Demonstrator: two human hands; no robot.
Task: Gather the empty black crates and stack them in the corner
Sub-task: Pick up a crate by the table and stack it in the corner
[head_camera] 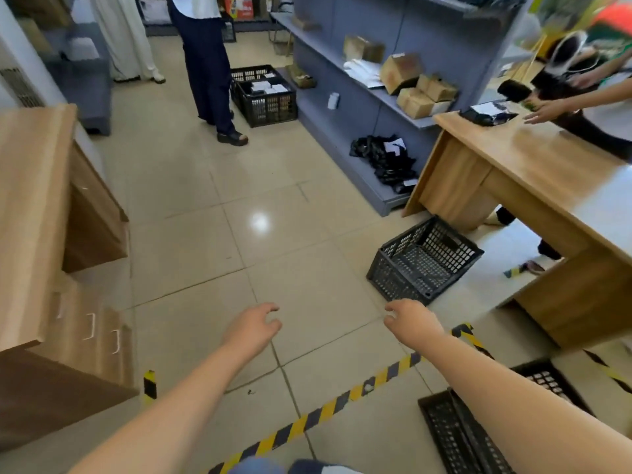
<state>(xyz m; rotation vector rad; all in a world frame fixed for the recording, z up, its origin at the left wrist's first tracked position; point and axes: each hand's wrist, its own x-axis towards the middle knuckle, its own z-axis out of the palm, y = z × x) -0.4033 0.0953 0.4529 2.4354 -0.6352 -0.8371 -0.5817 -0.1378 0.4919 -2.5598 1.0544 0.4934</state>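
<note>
An empty black crate (pixel 424 260) stands on the tiled floor at the front corner of the wooden desk. My right hand (pixel 408 319) hovers just below its near edge, fingers apart, holding nothing. My left hand (pixel 254 325) is stretched out over bare floor to the left, also open and empty. Another black crate (pixel 455 429) lies at the bottom right, partly hidden under my right forearm. A third black crate (pixel 263 95) at the back holds white packets.
A wooden desk (pixel 533 186) is on the right and a wooden cabinet (pixel 41 217) on the left. Grey shelving (pixel 386 97) with boxes runs along the back right. One person (pixel 208 63) stands by the far crate; another person's hand (pixel 547 112) reaches over the desk. Yellow-black tape (pixel 342 401) crosses the floor.
</note>
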